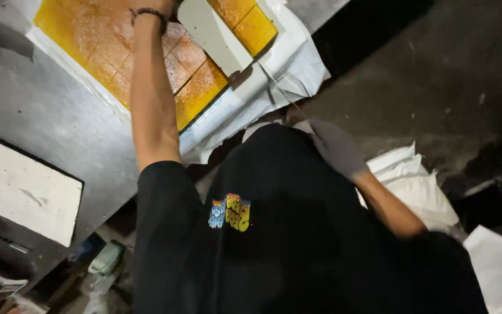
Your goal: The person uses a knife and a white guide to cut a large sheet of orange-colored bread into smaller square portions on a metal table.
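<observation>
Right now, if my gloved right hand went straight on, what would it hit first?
Probably the crumpled white paper, before the cut yellow slab. How high the right hand is above the paper is unclear.

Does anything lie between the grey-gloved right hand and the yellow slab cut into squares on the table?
Nothing blocks it. Between the grey-gloved right hand and the yellow cut slab lies only the crumpled white sheet under the slab; a thin wire the hand seems to pinch runs across it.
</observation>
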